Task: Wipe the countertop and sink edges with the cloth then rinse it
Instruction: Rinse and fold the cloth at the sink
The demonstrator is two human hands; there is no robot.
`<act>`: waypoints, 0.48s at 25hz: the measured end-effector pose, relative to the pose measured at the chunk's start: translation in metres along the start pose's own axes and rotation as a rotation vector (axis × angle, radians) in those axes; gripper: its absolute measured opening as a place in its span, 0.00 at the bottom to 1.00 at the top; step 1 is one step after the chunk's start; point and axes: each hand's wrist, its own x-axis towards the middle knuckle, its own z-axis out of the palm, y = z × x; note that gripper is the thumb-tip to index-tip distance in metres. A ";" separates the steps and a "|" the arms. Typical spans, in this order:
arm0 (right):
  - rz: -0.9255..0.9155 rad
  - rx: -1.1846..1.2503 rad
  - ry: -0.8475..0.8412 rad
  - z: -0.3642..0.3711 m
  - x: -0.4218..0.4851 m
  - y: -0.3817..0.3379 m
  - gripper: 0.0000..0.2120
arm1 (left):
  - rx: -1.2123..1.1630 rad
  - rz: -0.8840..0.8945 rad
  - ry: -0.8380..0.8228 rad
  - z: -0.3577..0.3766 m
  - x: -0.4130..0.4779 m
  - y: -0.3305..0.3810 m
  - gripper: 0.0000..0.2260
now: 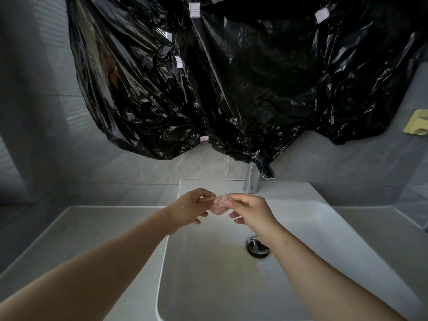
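Left hand [192, 208] and right hand [251, 213] each pinch one end of the small crumpled pink cloth [218, 205] — thumb and forefinger clamped on it, other fingers loosely curled beneath. The cloth spans the fingertips, above the white rectangular ceramic sink [208, 274] — chrome tap [251, 181] just beyond the fingers.
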 end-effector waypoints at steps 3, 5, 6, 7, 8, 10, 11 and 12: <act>0.007 0.164 0.088 -0.009 0.003 0.000 0.08 | -0.230 -0.088 0.137 -0.008 -0.002 -0.002 0.09; -0.012 0.201 0.080 -0.013 0.002 -0.001 0.09 | -0.230 -0.054 0.155 -0.011 -0.006 -0.004 0.06; -0.037 0.180 0.047 -0.012 0.000 -0.003 0.11 | -0.201 -0.018 0.128 -0.009 -0.008 -0.004 0.04; -0.055 0.165 0.017 -0.009 -0.002 -0.005 0.12 | -0.183 0.004 0.080 -0.007 -0.009 -0.003 0.04; -0.066 0.170 -0.004 -0.005 -0.004 -0.008 0.11 | -0.152 0.007 0.024 -0.003 -0.009 -0.001 0.05; -0.072 0.226 -0.018 0.004 -0.006 -0.013 0.12 | -0.022 0.021 -0.061 0.004 -0.007 0.002 0.06; -0.070 0.255 -0.016 0.007 -0.006 -0.015 0.13 | 0.053 0.046 -0.064 0.006 -0.006 0.001 0.04; -0.064 0.293 -0.009 0.008 -0.004 -0.015 0.15 | 0.085 0.060 -0.038 0.007 -0.004 0.001 0.03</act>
